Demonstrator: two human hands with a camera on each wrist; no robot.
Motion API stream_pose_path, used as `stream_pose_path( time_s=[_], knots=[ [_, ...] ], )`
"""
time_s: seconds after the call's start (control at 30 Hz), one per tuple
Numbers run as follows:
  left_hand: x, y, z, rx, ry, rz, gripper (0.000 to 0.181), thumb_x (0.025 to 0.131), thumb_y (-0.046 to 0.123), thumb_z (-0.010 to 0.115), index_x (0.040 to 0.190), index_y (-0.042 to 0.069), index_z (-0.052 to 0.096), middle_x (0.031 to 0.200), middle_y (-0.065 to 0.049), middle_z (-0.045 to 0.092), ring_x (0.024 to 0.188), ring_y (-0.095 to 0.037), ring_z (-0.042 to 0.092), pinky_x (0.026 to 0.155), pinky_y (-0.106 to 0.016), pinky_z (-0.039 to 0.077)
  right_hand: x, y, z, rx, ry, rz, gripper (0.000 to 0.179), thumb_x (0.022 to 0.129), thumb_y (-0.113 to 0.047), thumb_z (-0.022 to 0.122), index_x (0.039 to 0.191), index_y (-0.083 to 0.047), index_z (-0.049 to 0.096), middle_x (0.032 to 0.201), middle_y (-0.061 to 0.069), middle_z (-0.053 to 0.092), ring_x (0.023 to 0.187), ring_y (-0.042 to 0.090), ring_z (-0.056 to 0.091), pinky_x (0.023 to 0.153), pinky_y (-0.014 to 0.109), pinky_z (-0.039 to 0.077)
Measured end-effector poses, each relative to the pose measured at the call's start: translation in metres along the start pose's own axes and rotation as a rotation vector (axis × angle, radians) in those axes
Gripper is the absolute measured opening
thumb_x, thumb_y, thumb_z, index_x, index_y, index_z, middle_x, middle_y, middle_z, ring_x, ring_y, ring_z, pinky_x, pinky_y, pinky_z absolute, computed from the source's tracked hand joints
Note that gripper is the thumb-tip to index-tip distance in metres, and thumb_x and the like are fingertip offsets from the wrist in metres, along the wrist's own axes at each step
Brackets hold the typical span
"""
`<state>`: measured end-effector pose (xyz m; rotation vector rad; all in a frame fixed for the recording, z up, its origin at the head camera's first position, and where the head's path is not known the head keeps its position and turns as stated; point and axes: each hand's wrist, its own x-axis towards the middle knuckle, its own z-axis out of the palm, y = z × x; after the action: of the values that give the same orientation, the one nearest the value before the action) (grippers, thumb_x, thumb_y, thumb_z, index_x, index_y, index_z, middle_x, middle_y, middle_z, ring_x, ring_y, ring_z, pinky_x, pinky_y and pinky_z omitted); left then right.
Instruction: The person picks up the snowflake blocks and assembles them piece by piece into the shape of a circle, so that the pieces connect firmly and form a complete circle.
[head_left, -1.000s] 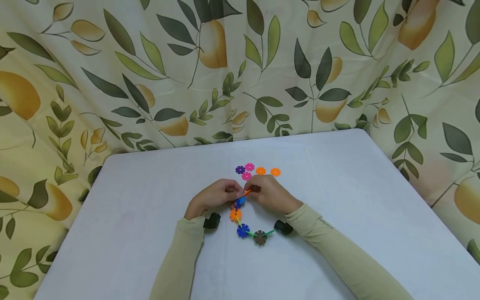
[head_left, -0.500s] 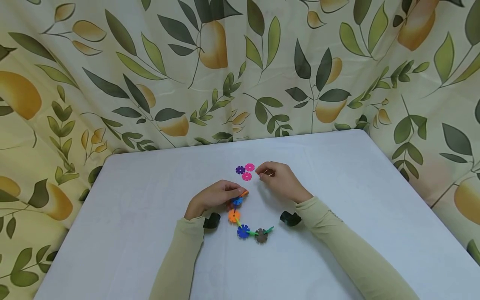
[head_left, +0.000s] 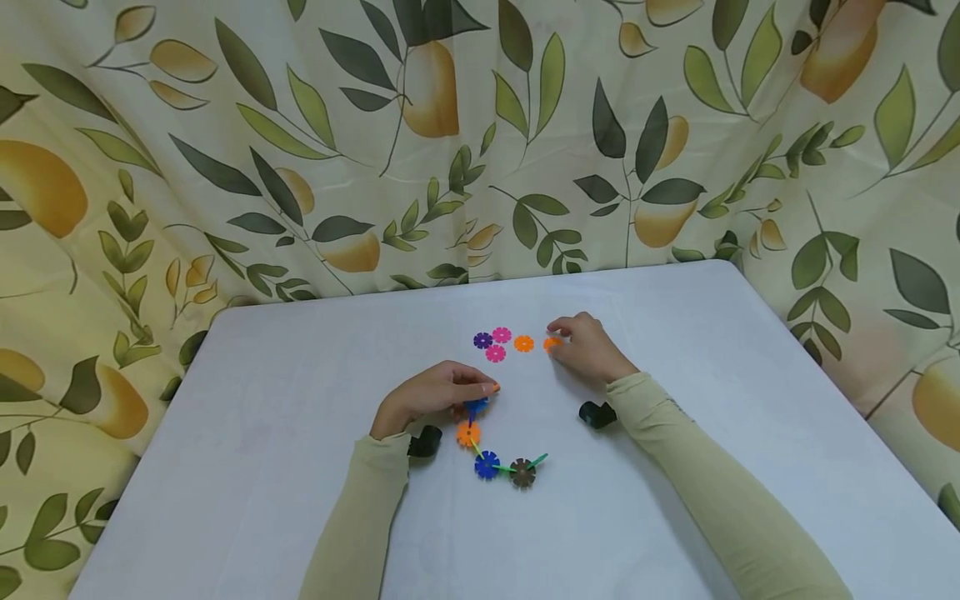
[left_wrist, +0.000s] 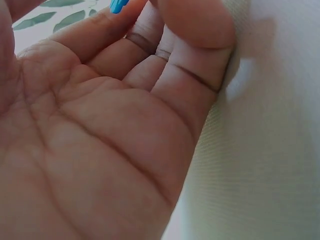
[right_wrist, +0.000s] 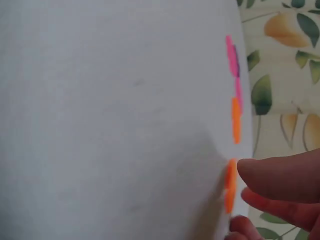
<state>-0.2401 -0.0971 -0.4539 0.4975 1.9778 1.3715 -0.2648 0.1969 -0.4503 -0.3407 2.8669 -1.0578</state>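
Clock directions as in the head view, 12 pointing away from the person. Left hand (head_left: 435, 390): thumb and fingers pinch the far end of a chain of coloured, notched, flower-shaped discs (head_left: 487, 467), with a small orange piece (head_left: 496, 387) showing past the fingertips. From there the chain runs toward 6, then bends toward 4: bright blue disc (head_left: 477, 407) partly under the hand, orange chain disc (head_left: 468, 434), dark blue disc (head_left: 488, 463), brown disc (head_left: 522, 472). A green piece (head_left: 540, 459), edge-on, forms the free end, pointing to 2.

Right hand (head_left: 588, 346): between 2 and 3 o'clock of the left. Thumb and fingers stand apart about a loose orange disc (head_left: 551, 342); cannot tell whether they touch it.

At 9 o'clock from that disc: second orange disc (head_left: 523, 343), then upper pink disc (head_left: 502, 335), lower pink disc (head_left: 496, 354) and purple disc (head_left: 483, 341), clustered. Surface: white tablecloth (head_left: 225, 467). At 12, beyond it: leaf-and-fruit-patterned curtain (head_left: 525, 200).
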Motion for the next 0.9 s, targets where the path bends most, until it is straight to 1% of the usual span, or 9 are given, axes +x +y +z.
stream_pose_path(
  time_s=[0.13,0.2,0.27,0.43,0.53,0.6,0.7,0.83,0.9],
  knots=[
    [-0.001,0.002,0.0,0.006,-0.004,0.003,0.035,0.108,0.026,0.066,0.131,0.001,0.075,0.1,-0.004,0.072,0.073,-0.018,0.055,0.065,-0.025,0.049,-0.001,0.004,0.0,-0.024,-0.016,0.033,0.029,0.095,-0.002,0.067,0.122,0.01,0.068,0.118,0.029,0.054,0.114,0.044,0.049,0.097,0.054,0.046],
    [-0.001,0.002,0.0,0.002,-0.004,0.006,0.034,0.109,0.024,0.065,0.132,0.001,0.074,0.108,-0.006,0.074,0.074,-0.019,0.054,0.065,-0.025,0.049,-0.002,0.004,-0.002,-0.034,-0.033,0.034,0.023,0.095,-0.002,0.068,0.116,0.01,0.068,0.116,0.028,0.055,0.112,0.043,0.05,0.099,0.054,0.046],
    [-0.001,0.002,0.0,0.0,-0.004,0.007,0.034,0.109,0.024,0.064,0.133,0.0,0.073,0.111,-0.007,0.074,0.074,-0.019,0.054,0.065,-0.025,0.049,-0.004,0.004,-0.005,-0.04,-0.052,0.031,0.02,0.095,-0.001,0.069,0.112,0.009,0.066,0.113,0.025,0.056,0.109,0.041,0.052,0.099,0.053,0.047],
    [-0.002,0.002,0.0,0.003,-0.004,0.007,0.034,0.11,0.021,0.063,0.134,0.0,0.072,0.113,-0.008,0.074,0.074,-0.019,0.054,0.066,-0.025,0.048,-0.011,0.007,-0.012,-0.037,-0.077,-0.006,0.021,0.093,0.003,0.072,0.109,0.007,0.06,0.101,0.019,0.062,0.093,0.035,0.058,0.086,0.047,0.051],
    [-0.002,0.001,0.0,0.005,-0.004,0.01,0.033,0.11,0.02,0.062,0.134,-0.001,0.072,0.113,-0.008,0.073,0.074,-0.018,0.053,0.065,-0.026,0.047,-0.017,0.009,-0.015,-0.009,-0.076,-0.011,0.019,0.093,0.004,0.07,0.11,0.007,0.061,0.095,0.015,0.063,0.086,0.031,0.058,0.079,0.042,0.05],
    [-0.002,0.001,0.0,0.004,-0.005,0.011,0.033,0.11,0.019,0.062,0.134,-0.001,0.071,0.113,-0.008,0.074,0.074,-0.018,0.053,0.065,-0.026,0.047,-0.022,0.011,-0.015,0.018,-0.072,-0.004,0.017,0.095,0.004,0.069,0.111,0.006,0.065,0.092,0.012,0.064,0.083,0.027,0.058,0.077,0.039,0.05],
    [-0.002,0.0,0.0,0.006,-0.007,0.006,0.034,0.11,0.02,0.062,0.135,-0.001,0.071,0.113,-0.008,0.073,0.074,-0.019,0.053,0.065,-0.026,0.046,-0.028,0.008,-0.014,0.112,-0.092,0.013,0.016,0.096,0.003,0.067,0.112,0.006,0.069,0.09,0.009,0.067,0.079,0.023,0.061,0.075,0.035,0.051],
    [-0.001,0.001,0.0,0.011,-0.005,-0.006,0.034,0.11,0.02,0.062,0.136,-0.001,0.071,0.112,-0.007,0.073,0.074,-0.019,0.053,0.065,-0.026,0.046,-0.035,-0.002,-0.008,0.264,-0.13,0.03,0.014,0.098,0.002,0.068,0.111,0.006,0.07,0.088,0.01,0.07,0.073,0.023,0.065,0.071,0.031,0.053],
    [-0.001,0.001,0.001,0.013,-0.001,-0.01,0.034,0.11,0.02,0.062,0.136,0.0,0.071,0.11,-0.006,0.073,0.074,-0.018,0.053,0.065,-0.026,0.046,-0.036,-0.008,-0.004,0.312,-0.148,0.03,0.012,0.099,0.002,0.067,0.11,0.006,0.069,0.087,0.011,0.069,0.071,0.023,0.064,0.068,0.03,0.053]
  ],
)
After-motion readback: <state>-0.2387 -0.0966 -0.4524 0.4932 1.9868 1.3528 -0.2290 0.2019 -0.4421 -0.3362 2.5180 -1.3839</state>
